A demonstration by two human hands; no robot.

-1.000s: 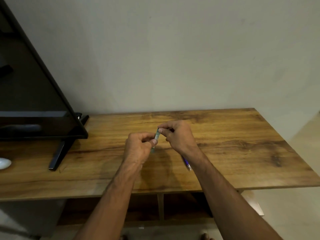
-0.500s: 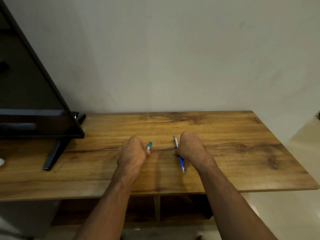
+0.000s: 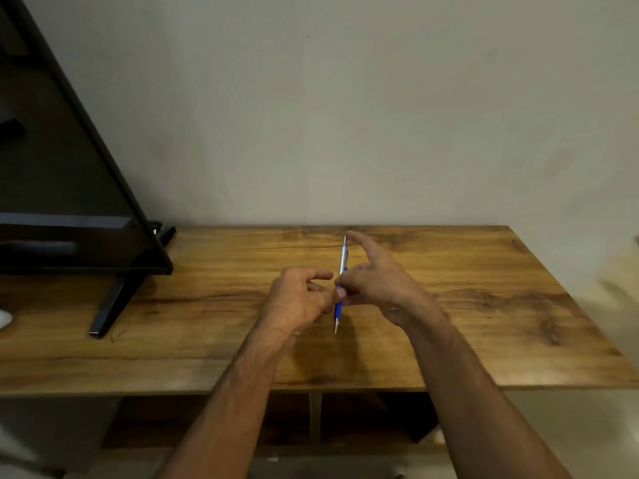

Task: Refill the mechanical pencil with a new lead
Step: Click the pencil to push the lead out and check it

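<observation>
At left hand [image 3: 296, 299] now, pencil [image 3: 343, 260].

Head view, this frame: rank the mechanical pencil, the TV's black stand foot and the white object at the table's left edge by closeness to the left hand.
1. mechanical pencil, just right of the left hand, at its fingertips.
2. stand foot, well off to its left.
3. white object, farthest left, at the picture's edge.

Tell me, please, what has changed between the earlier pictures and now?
The right hand has lifted the mechanical pencil off the table, tip toward the person; the left hand has closed in and seems to pinch its blue grip. The teal lead case is out of sight. The television has stayed put.
</observation>
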